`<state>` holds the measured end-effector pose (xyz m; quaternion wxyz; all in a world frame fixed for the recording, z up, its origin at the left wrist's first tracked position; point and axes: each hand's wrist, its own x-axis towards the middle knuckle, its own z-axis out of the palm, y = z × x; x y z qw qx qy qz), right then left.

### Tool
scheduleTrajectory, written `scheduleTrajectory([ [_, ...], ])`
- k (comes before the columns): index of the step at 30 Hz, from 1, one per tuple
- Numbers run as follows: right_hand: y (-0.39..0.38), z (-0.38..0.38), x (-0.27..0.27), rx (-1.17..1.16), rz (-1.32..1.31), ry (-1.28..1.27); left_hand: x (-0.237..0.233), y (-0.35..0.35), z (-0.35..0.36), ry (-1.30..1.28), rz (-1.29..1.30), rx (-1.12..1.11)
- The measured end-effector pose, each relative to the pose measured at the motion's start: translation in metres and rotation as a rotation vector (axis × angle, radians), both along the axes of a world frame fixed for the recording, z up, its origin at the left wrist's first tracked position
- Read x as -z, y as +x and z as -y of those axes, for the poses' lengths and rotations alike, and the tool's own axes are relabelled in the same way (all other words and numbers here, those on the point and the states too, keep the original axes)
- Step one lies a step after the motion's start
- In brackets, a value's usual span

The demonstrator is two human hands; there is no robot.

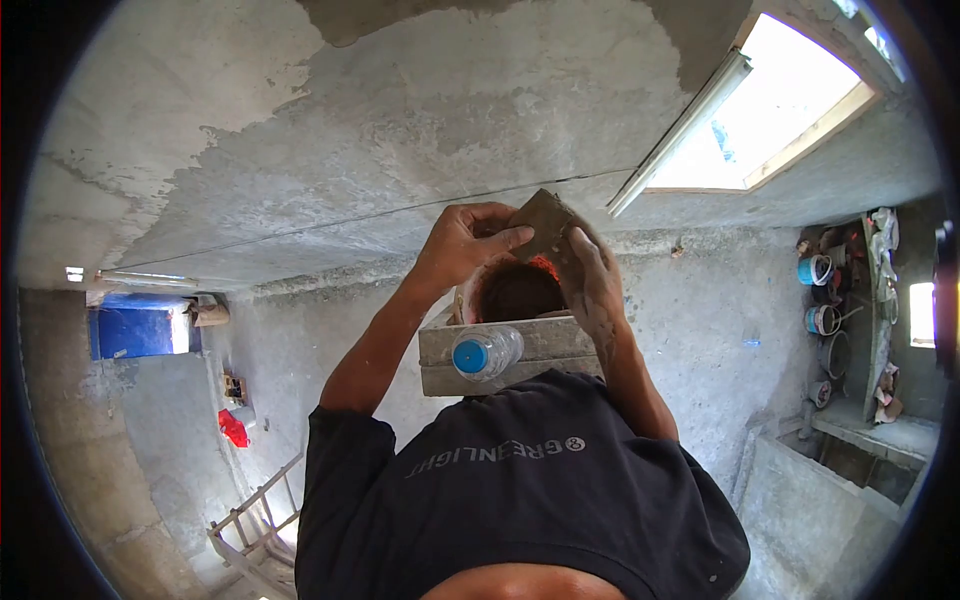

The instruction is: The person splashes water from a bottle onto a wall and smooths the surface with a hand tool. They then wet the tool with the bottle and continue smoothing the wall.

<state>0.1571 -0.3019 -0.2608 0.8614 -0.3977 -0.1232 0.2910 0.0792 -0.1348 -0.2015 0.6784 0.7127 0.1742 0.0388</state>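
Note:
Between both hands is a grey, flat, square-edged slab point(545, 228) coated with what looks like mortar; its exact kind I cannot make out. My left hand point(472, 240) pinches its left side, thumb on the near face. On the right side, my right hand point(594, 282) grips it with the thumb along the near face; this hand is smeared with grey. Just below the slab, a reddish bucket point(472, 298) contains a dark grey mass. In front of the bucket lie grey, stacked planks point(545, 345), with a clear plastic bottle point(488, 353) with a blue cap on them.
A grey plastered wall point(400, 130) with darker, damp-looking patches rises ahead, with a window opening point(760, 110) at upper right. Several buckets point(822, 320) stand along the right side. At lower left is a wooden ladder-like frame point(255, 515), and a red item point(234, 428) lies farther up.

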Motion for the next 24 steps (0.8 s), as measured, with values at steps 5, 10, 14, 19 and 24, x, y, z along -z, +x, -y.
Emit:
scheduleTrajectory([
  [5, 0.001, -0.013, -0.016, -0.168, -0.331, 0.041, -0.002, 0.0, 0.009, 0.229, -0.126, -0.002],
  [10, 0.005, -0.016, -0.007, -0.062, -0.303, -0.094, 0.002, 0.0, 0.009, 0.346, -0.094, 0.002],
  [14, 0.007, -0.014, -0.01, -0.111, -0.26, -0.129, 0.005, 0.001, 0.006, 0.339, -0.131, 0.006],
  [19, 0.004, -0.019, 0.002, -0.109, -0.324, -0.144, 0.023, 0.001, 0.006, 0.378, -0.066, -0.016],
  [24, -0.004, -0.034, 0.04, -0.314, -0.627, 0.076, 0.025, -0.009, -0.003, 0.174, -0.178, -0.11],
])
